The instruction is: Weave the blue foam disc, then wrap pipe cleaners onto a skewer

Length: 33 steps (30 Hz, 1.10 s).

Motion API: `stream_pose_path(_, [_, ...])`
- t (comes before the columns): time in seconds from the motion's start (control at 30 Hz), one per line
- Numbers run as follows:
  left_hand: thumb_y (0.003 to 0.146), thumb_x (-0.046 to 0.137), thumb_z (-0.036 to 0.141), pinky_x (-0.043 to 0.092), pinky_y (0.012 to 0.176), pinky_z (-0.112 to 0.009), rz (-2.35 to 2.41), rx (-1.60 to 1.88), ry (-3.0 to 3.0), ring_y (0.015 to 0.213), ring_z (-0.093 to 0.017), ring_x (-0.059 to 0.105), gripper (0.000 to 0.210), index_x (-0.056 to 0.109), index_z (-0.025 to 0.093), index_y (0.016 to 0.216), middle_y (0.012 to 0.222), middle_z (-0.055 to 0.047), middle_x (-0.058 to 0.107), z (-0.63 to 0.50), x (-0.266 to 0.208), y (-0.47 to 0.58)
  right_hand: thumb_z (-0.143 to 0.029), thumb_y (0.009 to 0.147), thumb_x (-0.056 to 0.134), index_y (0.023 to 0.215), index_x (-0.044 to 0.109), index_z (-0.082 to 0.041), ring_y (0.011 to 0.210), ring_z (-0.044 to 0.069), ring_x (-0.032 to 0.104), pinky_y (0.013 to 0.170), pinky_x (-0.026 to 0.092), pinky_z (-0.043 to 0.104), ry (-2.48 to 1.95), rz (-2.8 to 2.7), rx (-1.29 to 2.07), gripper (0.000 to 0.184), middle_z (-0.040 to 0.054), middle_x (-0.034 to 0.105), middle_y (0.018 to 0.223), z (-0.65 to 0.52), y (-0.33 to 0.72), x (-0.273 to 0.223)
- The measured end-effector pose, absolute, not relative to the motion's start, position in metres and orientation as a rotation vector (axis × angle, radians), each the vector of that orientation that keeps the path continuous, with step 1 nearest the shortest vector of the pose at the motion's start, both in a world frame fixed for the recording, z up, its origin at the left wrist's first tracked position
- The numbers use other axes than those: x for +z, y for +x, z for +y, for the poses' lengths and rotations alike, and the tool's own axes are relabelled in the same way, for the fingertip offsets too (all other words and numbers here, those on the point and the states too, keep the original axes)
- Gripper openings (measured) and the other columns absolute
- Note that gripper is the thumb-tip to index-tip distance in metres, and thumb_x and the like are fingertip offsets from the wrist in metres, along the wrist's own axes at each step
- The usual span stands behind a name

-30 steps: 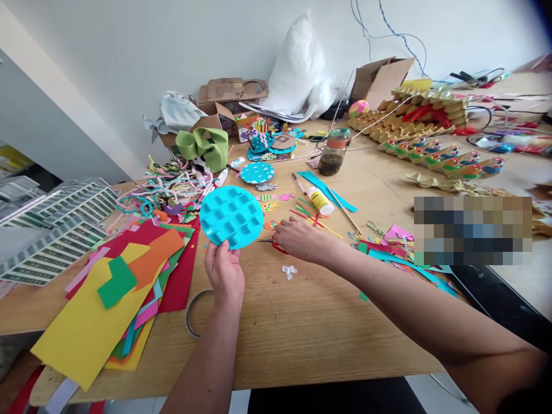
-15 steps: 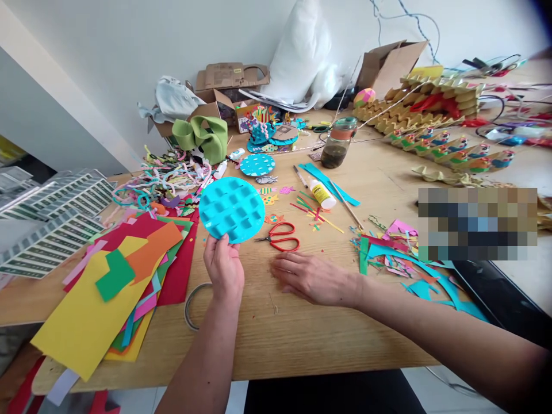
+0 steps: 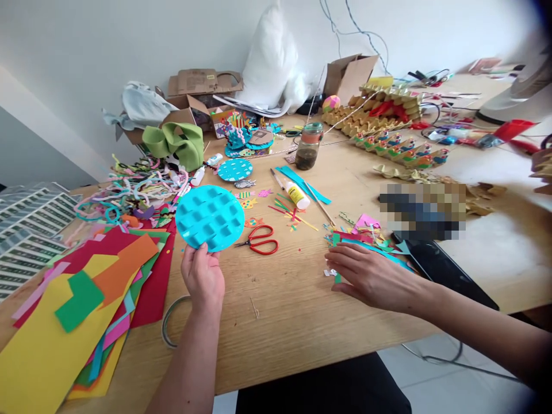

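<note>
Paper (image 3: 38, 339) crowds the left; next, the left hand (image 3: 203, 279) has its fingers clamped on the disc (image 3: 210, 218) at its lower rim, seemingly to keep the squares untouched. Scissors (image 3: 250, 242) lie just right, and mostly open table (image 3: 288, 316) runs to the near edge. And the right hand (image 3: 371, 276): fingers outstretched, gripping nothing visible, white bits (image 3: 326, 272) at the tips, scraps (image 3: 366, 222) beyond.

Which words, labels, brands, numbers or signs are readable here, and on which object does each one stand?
No text can be read clearly.
White bottle with yellow label: print too small.
Brown cardboard at the back: small yellow patch, unreadable.
Turquoise disc in the left hand: no writing visible.
</note>
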<state>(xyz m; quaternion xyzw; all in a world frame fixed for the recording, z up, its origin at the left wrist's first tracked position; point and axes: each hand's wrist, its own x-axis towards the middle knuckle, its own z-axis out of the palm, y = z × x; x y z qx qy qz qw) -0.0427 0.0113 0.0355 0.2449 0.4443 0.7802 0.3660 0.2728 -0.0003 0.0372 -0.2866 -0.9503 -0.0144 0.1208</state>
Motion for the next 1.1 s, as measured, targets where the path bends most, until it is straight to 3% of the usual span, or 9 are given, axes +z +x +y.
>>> stream_pose_path(0.13, [0.067, 0.059, 0.017, 0.049, 0.072, -0.031, 1.139, 2.003, 0.659, 0.082, -0.017, 0.063, 0.017, 0.062, 0.019, 0.084, 0.09, -0.004, 0.068, 0.013, 0.034, -0.042, -0.042, 0.089, 0.048, 0.122, 0.054, -0.011, 0.115, 0.028, 0.05, 0.099, 0.039, 0.045, -0.866, -2.822, 0.009, 0.046, 0.0152, 0.057, 0.123, 0.009, 0.249, 0.038])
stream_pose_path(0.3, [0.066, 0.06, 0.019, 0.048, 0.069, -0.03, 1.177, 1.993, 0.656, 0.083, -0.018, 0.063, 0.017, 0.062, 0.019, 0.083, 0.091, -0.005, 0.068, 0.013, 0.033, -0.042, -0.048, 0.089, 0.045, 0.129, 0.047, -0.009, 0.119, 0.028, 0.047, 0.105, 0.032, 0.048, -0.822, -2.844, 0.081, 0.056, 0.0158, 0.054, 0.126, 0.023, 0.231, 0.027])
stream_pose_path(0.5, [0.065, 0.059, 0.019, 0.048, 0.07, -0.032, 1.212, 1.974, 0.639, 0.084, -0.019, 0.063, 0.016, 0.061, 0.018, 0.081, 0.091, -0.005, 0.067, 0.013, 0.035, -0.041, -0.041, 0.088, 0.05, 0.106, 0.062, -0.015, 0.115, 0.029, 0.048, 0.104, 0.03, 0.051, -0.938, -2.817, 0.049, 0.035, 0.0109, 0.065, 0.105, 0.012, 0.271, 0.035])
stream_pose_path(0.73, [0.065, 0.058, 0.018, 0.048, 0.07, -0.032, 1.204, 1.981, 0.677, 0.084, -0.02, 0.063, 0.018, 0.062, 0.018, 0.083, 0.091, -0.005, 0.067, 0.013, 0.034, -0.04, -0.015, 0.09, 0.043, 0.099, 0.062, -0.017, 0.103, 0.024, 0.052, 0.09, 0.043, 0.043, -1.083, -2.621, 0.072, 0.021, 0.0097, 0.064, 0.099, 0.003, 0.287, 0.033])
stream_pose_path(0.97, [0.065, 0.058, 0.018, 0.048, 0.07, -0.033, 1.23, 1.953, 0.699, 0.084, -0.019, 0.062, 0.018, 0.061, 0.019, 0.082, 0.089, -0.005, 0.067, 0.013, 0.034, -0.039, -0.02, 0.089, 0.047, 0.079, 0.059, -0.018, 0.093, 0.024, 0.053, 0.081, 0.046, 0.042, -1.299, -2.435, 0.071, 0.016, 0.0092, 0.063, 0.084, 0.006, 0.293, 0.032])
stream_pose_path(1.1, [0.066, 0.057, 0.017, 0.048, 0.069, -0.032, 1.246, 1.952, 0.722, 0.084, -0.02, 0.062, 0.019, 0.062, 0.019, 0.084, 0.089, -0.005, 0.067, 0.014, 0.034, -0.038, -0.026, 0.089, 0.049, 0.092, 0.062, -0.016, 0.105, 0.027, 0.052, 0.089, 0.044, 0.045, -1.291, -2.505, 0.025, 0.017, 0.0116, 0.063, 0.101, -0.005, 0.288, 0.031])
